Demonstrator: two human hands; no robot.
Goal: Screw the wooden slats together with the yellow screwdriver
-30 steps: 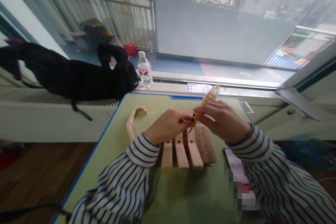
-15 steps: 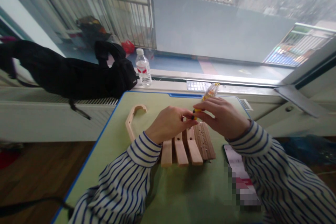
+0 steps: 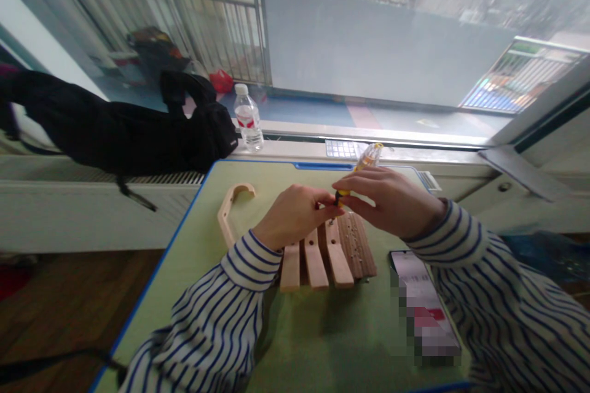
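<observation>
My left hand (image 3: 295, 215) pinches the dark lower end of a yellow-and-black screwdriver (image 3: 342, 194). From the other side, my right hand (image 3: 389, 199) grips its yellow part between thumb and fingers. The screwdriver stands over several pale wooden strips (image 3: 316, 269) with drilled holes, lying side by side; its tip is hidden behind my left fingers. Right beside the strips is a brown grooved board (image 3: 361, 249) dotted with small screws. A curved wooden piece (image 3: 224, 216) lies to the left, partly behind my left wrist.
The green table (image 3: 193, 313) has a blue edge. A phone (image 3: 428, 298) lies near my right forearm. Behind my right hand is a clear item with a yellow top (image 3: 371, 155). On the sill stand a water bottle (image 3: 249, 123) and a black bag (image 3: 152, 138).
The right hand has turned slightly around the screwdriver and its wrist has shifted right, showing more of the phone. My left hand keeps its pinch. The whole view has moved a little.
</observation>
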